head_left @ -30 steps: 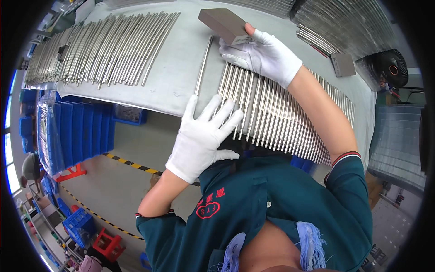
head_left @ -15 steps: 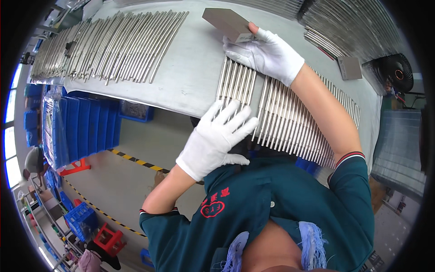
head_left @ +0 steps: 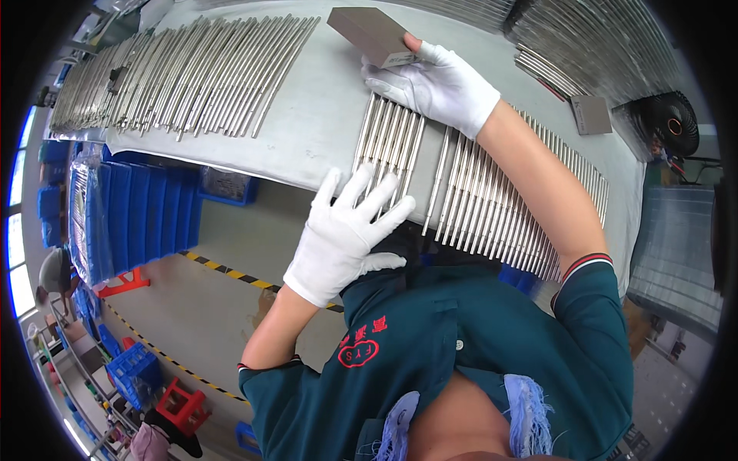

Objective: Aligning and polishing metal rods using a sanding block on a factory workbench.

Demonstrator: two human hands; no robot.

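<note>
Both my hands wear white gloves. My left hand (head_left: 347, 233) lies flat with fingers spread on the near ends of several metal rods (head_left: 388, 146) at the front edge of a grey table (head_left: 311, 115). My right hand (head_left: 438, 84) rests across the far ends of the same rods, next to a grey rectangular block (head_left: 370, 34) that its fingers touch. A longer row of metal rods (head_left: 507, 207) lies side by side to the right, under my right forearm.
A big row of curved metal rods (head_left: 184, 73) covers the table's left part. More rods (head_left: 600, 38) and a small grey block (head_left: 590, 115) lie far right beside a black fan (head_left: 670, 123). Blue bins (head_left: 138, 215) stand below the table on the left.
A single rod that lay apart on the left is now with the small group. My left hand moved up from the table edge onto that group's near ends.
</note>
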